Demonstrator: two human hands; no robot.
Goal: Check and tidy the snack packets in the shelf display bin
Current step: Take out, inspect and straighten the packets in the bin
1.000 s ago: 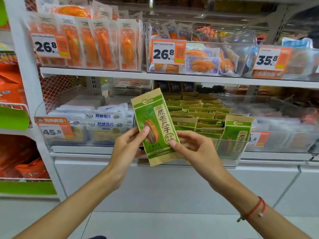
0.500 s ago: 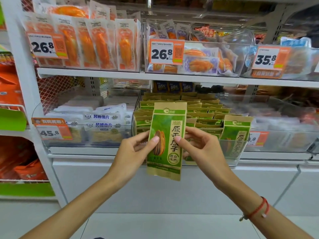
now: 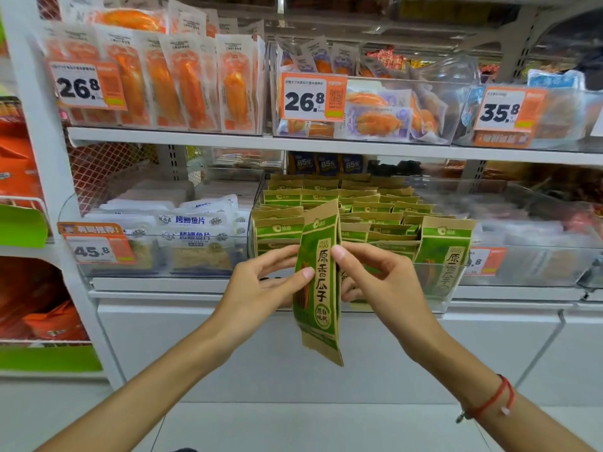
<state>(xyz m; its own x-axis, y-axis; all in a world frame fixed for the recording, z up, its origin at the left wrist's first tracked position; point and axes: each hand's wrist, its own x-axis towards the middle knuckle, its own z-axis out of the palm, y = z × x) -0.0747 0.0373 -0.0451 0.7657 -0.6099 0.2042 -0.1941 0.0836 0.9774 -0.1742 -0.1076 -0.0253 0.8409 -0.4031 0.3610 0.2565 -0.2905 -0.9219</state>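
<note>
Left hand (image 3: 261, 288) and right hand (image 3: 378, 282) are both pinching one green sunflower seed packet (image 3: 318, 282), held upright. It is hanging just before the clear display bin (image 3: 434, 288) holding matching packets (image 3: 359, 207).

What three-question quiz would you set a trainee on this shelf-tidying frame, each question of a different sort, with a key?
1. True or false: the green packet in the hands is held out in front of the clear bin, not inside it.
2. Which hands hold that packet? A) only the left hand B) only the right hand C) both
3. Fill in: the price tag on the upper shelf, directly above the seed packets, reads ____.

Key: 1 true. 2 C. 3 26.8.
</note>
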